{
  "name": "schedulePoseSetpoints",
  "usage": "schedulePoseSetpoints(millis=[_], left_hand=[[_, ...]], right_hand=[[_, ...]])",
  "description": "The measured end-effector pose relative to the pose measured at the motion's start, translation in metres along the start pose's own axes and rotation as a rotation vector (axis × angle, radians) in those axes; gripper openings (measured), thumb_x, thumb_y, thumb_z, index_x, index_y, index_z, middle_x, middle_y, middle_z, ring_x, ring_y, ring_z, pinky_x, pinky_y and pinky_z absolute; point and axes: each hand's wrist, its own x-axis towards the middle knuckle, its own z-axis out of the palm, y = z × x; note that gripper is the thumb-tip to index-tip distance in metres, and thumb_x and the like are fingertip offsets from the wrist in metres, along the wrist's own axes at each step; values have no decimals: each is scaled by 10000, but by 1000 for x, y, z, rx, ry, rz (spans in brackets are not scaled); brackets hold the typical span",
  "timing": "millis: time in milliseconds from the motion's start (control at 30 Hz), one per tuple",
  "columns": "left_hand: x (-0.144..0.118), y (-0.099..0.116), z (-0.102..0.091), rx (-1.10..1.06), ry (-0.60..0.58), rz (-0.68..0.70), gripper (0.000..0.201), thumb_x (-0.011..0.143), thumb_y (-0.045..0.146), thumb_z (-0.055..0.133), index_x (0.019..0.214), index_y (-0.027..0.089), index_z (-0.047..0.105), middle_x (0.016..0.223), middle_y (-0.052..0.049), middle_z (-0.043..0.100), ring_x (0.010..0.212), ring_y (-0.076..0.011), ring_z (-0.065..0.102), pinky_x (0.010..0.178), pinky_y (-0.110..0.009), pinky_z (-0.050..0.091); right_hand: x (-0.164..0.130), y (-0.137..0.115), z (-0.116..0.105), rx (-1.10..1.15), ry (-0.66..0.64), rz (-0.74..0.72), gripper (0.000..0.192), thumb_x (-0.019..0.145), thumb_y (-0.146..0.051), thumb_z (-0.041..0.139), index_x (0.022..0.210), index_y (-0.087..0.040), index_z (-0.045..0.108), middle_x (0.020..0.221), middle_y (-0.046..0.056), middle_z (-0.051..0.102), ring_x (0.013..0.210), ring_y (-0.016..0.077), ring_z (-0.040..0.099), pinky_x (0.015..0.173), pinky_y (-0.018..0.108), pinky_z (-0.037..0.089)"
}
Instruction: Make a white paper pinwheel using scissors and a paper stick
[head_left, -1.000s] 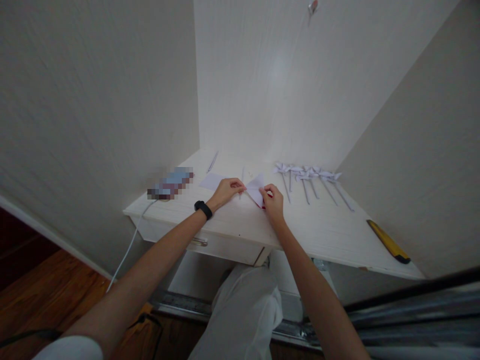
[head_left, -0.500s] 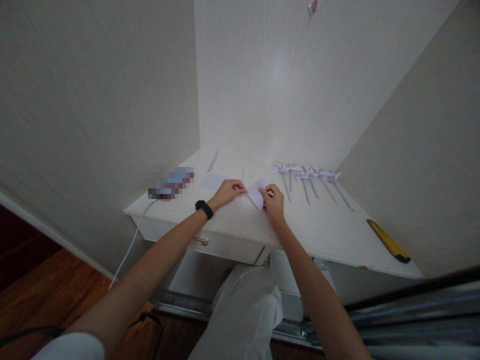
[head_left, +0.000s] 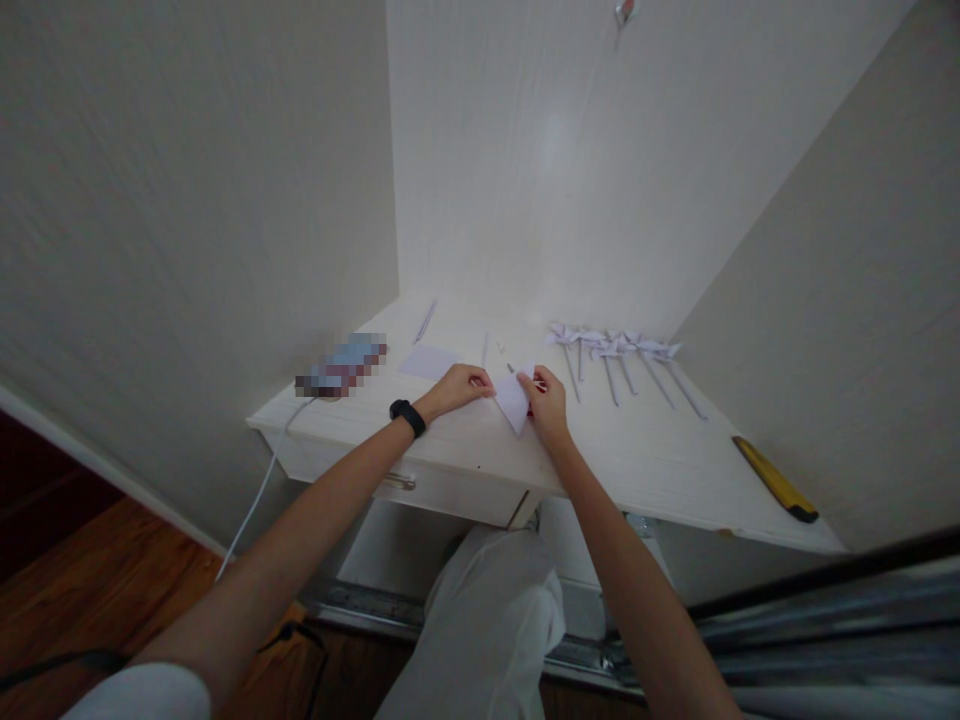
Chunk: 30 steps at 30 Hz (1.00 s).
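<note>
In the head view the person sits at a white desk (head_left: 645, 450) set in a corner, and both hands meet over a small folded white paper (head_left: 513, 398) near the desk's front edge, about midway along it. The left hand (head_left: 454, 389), with a black band (head_left: 407, 417) on its wrist, pinches the paper's left corner between curled fingertips. The right hand (head_left: 546, 403) grips the paper's right side, fingers bent over the top edge and thumb beneath.

Compared with a second ago, the paper has changed shape: then it spread as a wide triangle between the hands, and now it is narrower, folded in toward the right hand and pointing down toward the desk's front edge. The right hand has shifted slightly left and covers more of the paper; the left hand has barely moved. A small dark item, too small to tell apart, now shows just behind the paper where the sheet covered it before.

The rest of the desk is unchanged. A flat white sheet (head_left: 427, 361) lies just behind the left hand. A blurred-out object (head_left: 341, 366) with a white cable (head_left: 259, 490) hanging off the desk's left end sits left of that sheet. A row of finished paper pinwheels (head_left: 615, 352) on sticks lies toward the back right, and a yellow utility knife (head_left: 775, 482) rests near the desk's right end.
</note>
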Motion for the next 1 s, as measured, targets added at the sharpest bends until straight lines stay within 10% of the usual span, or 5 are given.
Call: schedulePoseSetpoints(millis=[1000], left_hand=[[-2, 8, -4, 51, -36, 27, 145, 709, 272, 665, 739, 134, 697, 735, -45, 689, 682, -139, 587, 682, -255, 434]], right_hand=[[0, 4, -3, 8, 74, -11, 185, 786, -344, 471, 739, -185, 553, 620, -18, 469, 582, 140, 435, 543, 254, 330]])
